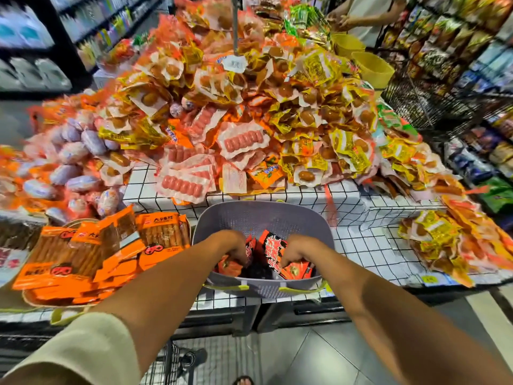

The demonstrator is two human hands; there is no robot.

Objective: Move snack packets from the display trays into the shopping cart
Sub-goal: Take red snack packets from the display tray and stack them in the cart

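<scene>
My sleeve (pixel 83 348) is nearest. Inside the grey basket (pixel 263 211), my left hand (pixel 236 245) and right hand (pixel 294 252) each hold, it seems, red packets (pixel 273 250) in a closed grip. Next: lift them into the cart (pixel 166 365) below.

Floor (pixel 291 357): grey glossy tiles, at 6 o'clock.
Table (pixel 369 245): centre, draped in white cloth with black grid lines.
Shelving (pixel 69 37): 10 o'clock, dark frame, stocked, blurred.
Racks (pixel 477 59): 2 o'clock, packed with packaged goods.
Wire basket (pixel 424 107): 2 o'clock, black, beside the racks.
Pole (pixel 235 23): 12 o'clock, grey, upright above the table.
Light: bright and even overall.
</scene>
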